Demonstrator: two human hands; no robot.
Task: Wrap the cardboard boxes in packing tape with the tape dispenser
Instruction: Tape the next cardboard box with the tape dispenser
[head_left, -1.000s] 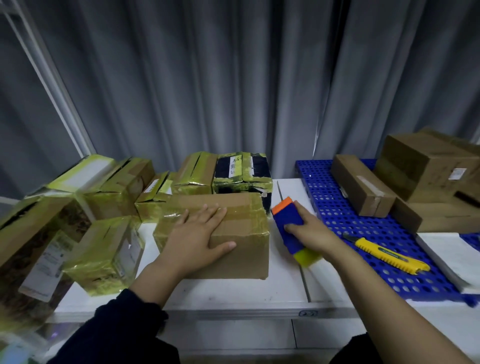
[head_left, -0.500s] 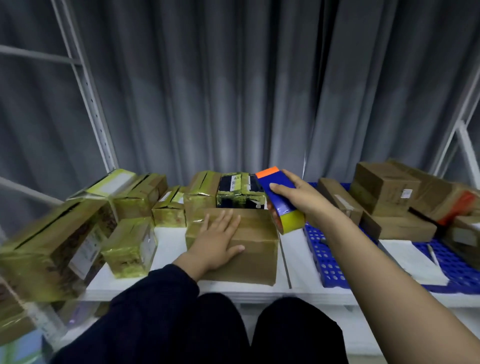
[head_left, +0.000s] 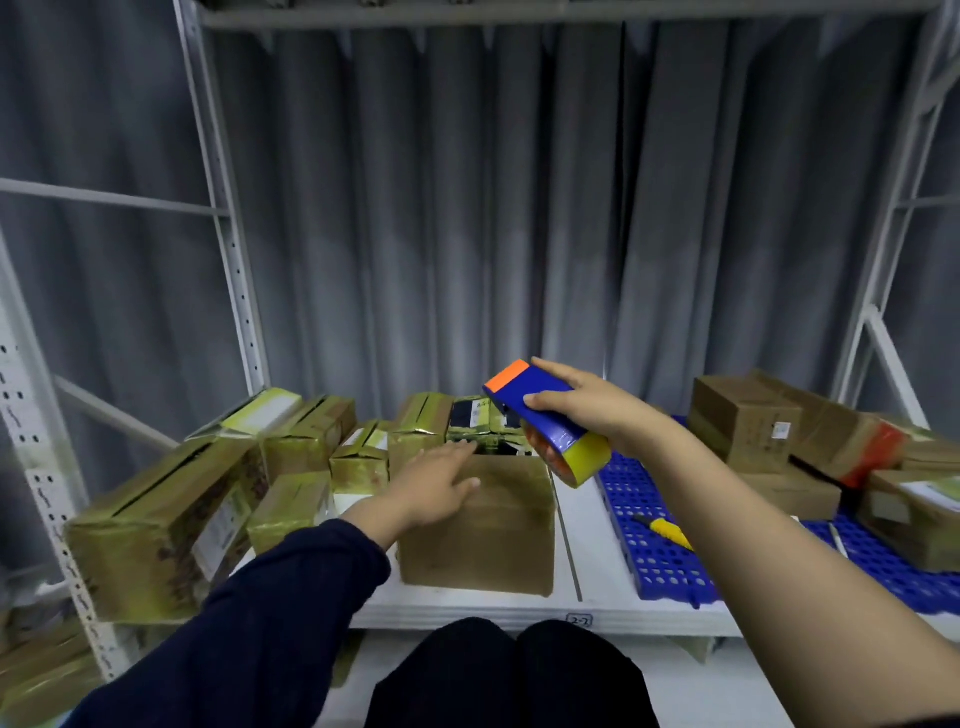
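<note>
Resting flat on the top of the brown cardboard box (head_left: 483, 540), your left hand (head_left: 436, 486) lies with straight, slightly spread fingers that reach toward the far edge. The box is a squat block with a glossy band of clear tape over its top. It stands in the middle of the smooth white shelf (head_left: 597, 577), just left of the blue plastic mat (head_left: 660, 566), which is pierced with rows of round holes.

Your right hand (head_left: 587, 402) is curled round the tape dispenser (head_left: 535, 408) and holds it in the air above the box's far right corner. The dispenser is a smooth blue slab, tilted, with an orange cap at its upper end and a shiny yellow roll of tape (head_left: 582, 457) at its lower end.

To your left, wrapped boxes (head_left: 156, 530) crowd the shelf, their tape wrinkled and yellow-green. To your right, plain boxes (head_left: 748, 421) with matte brown card are stacked on the mat. A slim yellow knife (head_left: 670, 531) lies on the mat near your right forearm. Behind everything hangs a grey pleated curtain (head_left: 467, 208), framed by a white metal rack (head_left: 218, 208) with punched holes.
</note>
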